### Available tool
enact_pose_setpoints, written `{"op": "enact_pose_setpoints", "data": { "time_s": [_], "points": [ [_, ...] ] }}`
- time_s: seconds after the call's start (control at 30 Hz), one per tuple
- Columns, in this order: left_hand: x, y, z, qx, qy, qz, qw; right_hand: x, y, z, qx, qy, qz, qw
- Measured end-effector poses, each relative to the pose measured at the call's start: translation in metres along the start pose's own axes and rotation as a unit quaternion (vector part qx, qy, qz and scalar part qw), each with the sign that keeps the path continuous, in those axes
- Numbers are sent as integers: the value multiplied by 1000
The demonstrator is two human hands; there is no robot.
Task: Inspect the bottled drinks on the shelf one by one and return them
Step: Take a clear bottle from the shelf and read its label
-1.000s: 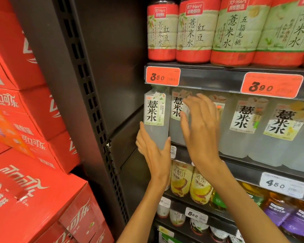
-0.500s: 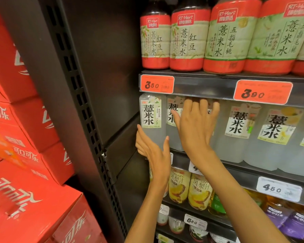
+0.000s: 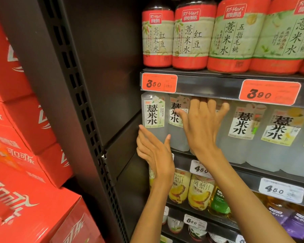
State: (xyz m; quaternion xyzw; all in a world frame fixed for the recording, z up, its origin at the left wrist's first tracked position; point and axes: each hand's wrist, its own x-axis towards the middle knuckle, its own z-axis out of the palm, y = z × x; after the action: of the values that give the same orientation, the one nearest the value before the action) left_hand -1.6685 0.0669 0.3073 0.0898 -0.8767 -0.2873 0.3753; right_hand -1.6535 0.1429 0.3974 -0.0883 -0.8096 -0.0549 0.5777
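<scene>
Third pale bottle (image 3: 223, 120) standing in middle-shelf row, 12 o'clock of right hand (image 3: 201, 127); fingers spreading flat against it, gripping nothing. Left hand (image 3: 156, 155) at 8 o'clock, open, fingertips touching leftmost bottle (image 3: 154, 116). Red cartons (image 3: 25, 137) stacking at 9 o'clock

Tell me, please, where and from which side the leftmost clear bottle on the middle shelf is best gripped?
Probably by its bare lower body, below the label, coming from the front. The leftmost clear bottle stands upright at the shelf's left end. Its top is tucked behind the rail with the 3.50 tag, and a neighbour bottle crowds its right side. The left hand is already open at that lower part.
</scene>
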Motion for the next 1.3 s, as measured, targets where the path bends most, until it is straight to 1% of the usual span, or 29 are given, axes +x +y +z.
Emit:
{"op": "enact_pose_setpoints", "data": {
  "time_s": [0.07,0.13,0.23,0.37,0.47,0.57,0.63,0.73,0.77,0.83,0.9,0.97,1.07,1.2,1.3],
  "points": [
    [0,-7,3,38,39,9,999,-1,2,-1,38,-5,10,999],
    [1,-12,4,46,53,20,997,0,2,-2,72,-10,23,997],
    [2,-11,4,-11,16,28,999,0,3,-4,107,-23,35,993],
    [4,-4,0,-105,-49,-2,993,2,7,-5,119,-17,24,992],
    [5,-2,-1,-130,-58,-4,990,1,9,-4,91,-17,1,996],
    [4,-5,-5,-154,-76,10,985,3,2,-3,38,-10,14,999],
    [0,-4,-11,-185,-76,-1,980,7,-8,-1,-23,-28,29,999],
    [-16,2,-16,-204,-42,14,978,8,-18,1,-64,-55,51,995],
    [-23,5,-15,-207,-43,28,977,7,-19,1,-73,-61,55,994],
    [-36,8,-10,-205,-74,49,975,7,-19,1,-88,-74,58,992],
    [-43,8,-5,-184,-103,49,976,10,-16,2,-63,-89,56,992],
    [-45,9,-2,-167,-113,39,979,14,-12,2,-4,-88,61,994],
    [-46,11,-2,-176,-111,6,978,14,-11,0,81,-92,80,989],
    [-46,9,-3,-210,-96,-24,973,18,-12,-2,151,-111,134,973],
    [-45,6,-6,-223,-93,-39,970,18,-13,-4,186,-87,144,968]
  ]
}}
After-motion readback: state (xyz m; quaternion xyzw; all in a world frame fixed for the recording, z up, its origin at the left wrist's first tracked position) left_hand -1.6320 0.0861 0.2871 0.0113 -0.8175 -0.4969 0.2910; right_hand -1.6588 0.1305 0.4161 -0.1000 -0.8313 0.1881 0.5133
